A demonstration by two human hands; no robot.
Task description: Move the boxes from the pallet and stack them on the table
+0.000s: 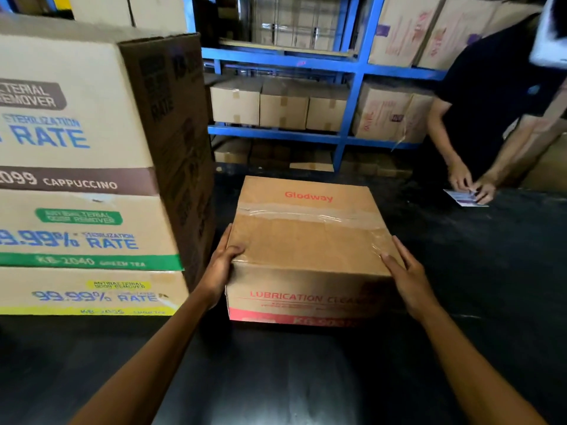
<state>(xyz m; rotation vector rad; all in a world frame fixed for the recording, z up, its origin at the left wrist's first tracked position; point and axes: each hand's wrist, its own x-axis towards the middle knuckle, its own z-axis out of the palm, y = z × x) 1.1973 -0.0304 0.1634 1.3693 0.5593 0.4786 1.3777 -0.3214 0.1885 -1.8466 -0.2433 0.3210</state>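
Note:
A brown cardboard box with red "Glodway" print and clear tape across its top sits on the black table. My left hand grips its near left corner, thumb on the top and fingers down the left side. My right hand holds the near right corner, thumb on top, palm against the right side. To the left stands a stack of three larger printed cartons, close beside the box. The pallet is out of view.
Another person in a dark shirt stands at the table's far right, both hands on a small card. Blue shelving filled with cartons runs behind the table.

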